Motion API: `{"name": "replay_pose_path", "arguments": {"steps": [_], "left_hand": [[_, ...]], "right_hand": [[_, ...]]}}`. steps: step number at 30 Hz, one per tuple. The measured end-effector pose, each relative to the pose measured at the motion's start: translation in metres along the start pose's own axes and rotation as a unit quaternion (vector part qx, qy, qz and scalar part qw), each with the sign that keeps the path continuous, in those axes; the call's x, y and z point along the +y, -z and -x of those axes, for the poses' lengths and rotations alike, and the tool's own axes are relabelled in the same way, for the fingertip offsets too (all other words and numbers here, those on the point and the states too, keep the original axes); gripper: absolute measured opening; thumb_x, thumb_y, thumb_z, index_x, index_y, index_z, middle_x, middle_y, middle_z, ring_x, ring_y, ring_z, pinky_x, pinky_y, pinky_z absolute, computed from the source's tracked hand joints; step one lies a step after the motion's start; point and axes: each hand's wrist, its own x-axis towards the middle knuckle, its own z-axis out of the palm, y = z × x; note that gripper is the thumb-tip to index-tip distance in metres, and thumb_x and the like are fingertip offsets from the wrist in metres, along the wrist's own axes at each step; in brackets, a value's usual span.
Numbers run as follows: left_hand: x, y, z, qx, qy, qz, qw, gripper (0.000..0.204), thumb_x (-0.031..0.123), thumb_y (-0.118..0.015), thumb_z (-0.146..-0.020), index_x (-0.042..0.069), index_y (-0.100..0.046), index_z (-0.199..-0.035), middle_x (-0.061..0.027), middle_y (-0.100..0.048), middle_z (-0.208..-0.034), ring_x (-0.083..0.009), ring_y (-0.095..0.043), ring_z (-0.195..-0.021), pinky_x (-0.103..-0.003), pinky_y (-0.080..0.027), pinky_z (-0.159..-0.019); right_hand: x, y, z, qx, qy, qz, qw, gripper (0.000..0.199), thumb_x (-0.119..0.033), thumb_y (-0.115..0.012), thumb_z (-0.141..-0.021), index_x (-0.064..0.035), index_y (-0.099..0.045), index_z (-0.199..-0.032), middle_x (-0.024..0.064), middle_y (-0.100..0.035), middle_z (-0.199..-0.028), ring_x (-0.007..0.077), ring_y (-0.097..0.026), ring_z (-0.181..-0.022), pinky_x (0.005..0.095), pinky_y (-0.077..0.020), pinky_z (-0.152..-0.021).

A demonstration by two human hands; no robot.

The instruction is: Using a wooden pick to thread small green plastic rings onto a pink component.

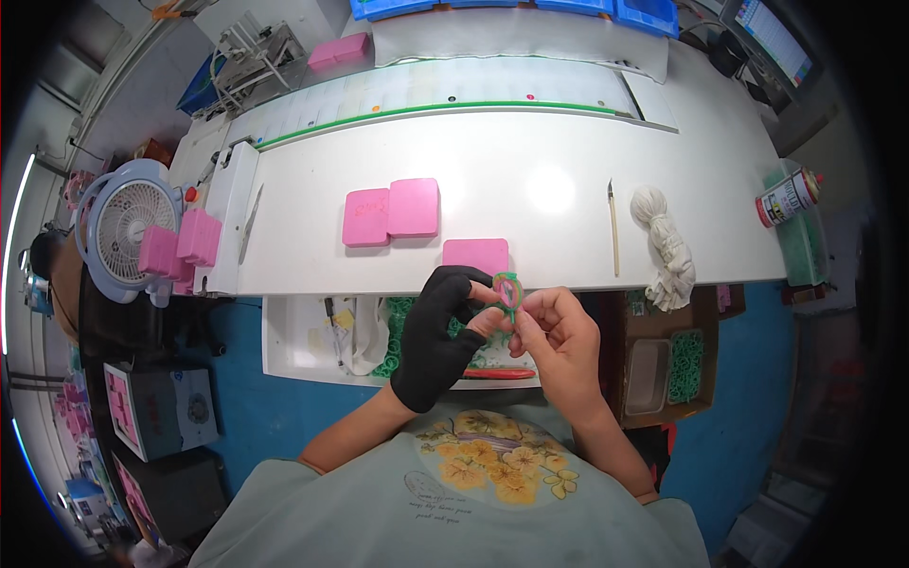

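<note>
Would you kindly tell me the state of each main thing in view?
Left hand: gloved in black, holding
Right hand: bare, holding
Green ring: held between both hands
Drawer: pulled open, green pieces inside
Cardboard box: open-topped
Monitor: screen lit
Fan: upright; running or not, unclear
Thin stick tool: lying flat
White yarn bundle: lying, one end over the table edge

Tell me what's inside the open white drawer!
Green rings, yellow pieces and a red object show in the drawer; the left hand, right hand and tabletop hide other parts.
</note>
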Motion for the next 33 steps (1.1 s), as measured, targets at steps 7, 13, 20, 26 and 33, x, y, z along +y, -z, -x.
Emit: {"name": "replay_pose_path", "arguments": {"steps": [7, 13, 20, 26, 33], "left_hand": [[0.000, 0.004, 0.000, -0.011, 0.149, 0.113, 0.982, 0.025, 0.010, -0.072, -0.087, 0.004, -0.053, -0.102, -0.0036, -0.061, -0.096, -0.0099, -0.059, -0.087, -0.026, -0.049, -0.078], [0.005, 0.005, -0.001, -0.049, 0.188, 0.094, 0.976, 0.024, 0.008, -0.075, -0.085, 0.004, -0.054, -0.096, -0.0028, -0.063, -0.094, -0.0092, -0.059, -0.088, -0.027, -0.050, -0.079], [0.003, -0.001, 0.003, 0.006, 0.104, 0.050, 0.993, 0.025, 0.012, -0.079, -0.081, 0.005, -0.057, -0.089, 0.0013, -0.056, -0.077, -0.0041, -0.050, -0.067, -0.022, -0.042, -0.059], [0.018, -0.001, 0.001, 0.019, 0.001, -0.090, 0.996, 0.016, 0.006, -0.074, -0.082, 0.004, -0.060, -0.089, -0.0016, -0.055, -0.083, -0.0100, -0.053, -0.072, -0.025, -0.045, -0.066], [0.014, -0.001, 0.003, 0.031, -0.082, -0.155, 0.984, 0.014, 0.004, -0.072, -0.082, 0.004, -0.061, -0.089, -0.0048, -0.056, -0.083, -0.0152, -0.055, -0.072, -0.027, -0.046, -0.064]], "right_hand": [[0.010, -0.002, 0.003, 0.018, 0.123, 0.151, 0.981, 0.010, -0.002, -0.062, -0.092, 0.0036, -0.057, -0.098, 0.0118, -0.067, -0.084, 0.0145, -0.068, -0.072, 0.0282, -0.0540, -0.065], [0.009, -0.007, 0.005, 0.045, 0.224, 0.255, 0.940, 0.015, 0.001, -0.068, -0.085, 0.0014, -0.059, -0.097, 0.0137, -0.064, -0.081, 0.0231, -0.067, -0.068, 0.0326, -0.0520, -0.062], [0.007, -0.007, 0.007, 0.049, 0.260, 0.296, 0.918, 0.018, 0.002, -0.070, -0.082, 0.0002, -0.060, -0.097, 0.0126, -0.062, -0.079, 0.0243, -0.064, -0.066, 0.0346, -0.0501, -0.059], [0.009, -0.007, 0.006, 0.055, 0.283, 0.310, 0.906, 0.017, 0.002, -0.069, -0.082, -0.0004, -0.060, -0.097, 0.0123, -0.062, -0.081, 0.0255, -0.064, -0.067, 0.0354, -0.0503, -0.059], [0.010, -0.007, 0.005, 0.056, 0.292, 0.311, 0.903, 0.018, 0.003, -0.069, -0.083, -0.0001, -0.059, -0.097, 0.0128, -0.063, -0.082, 0.0261, -0.064, -0.067, 0.0356, -0.0503, -0.059]]}}
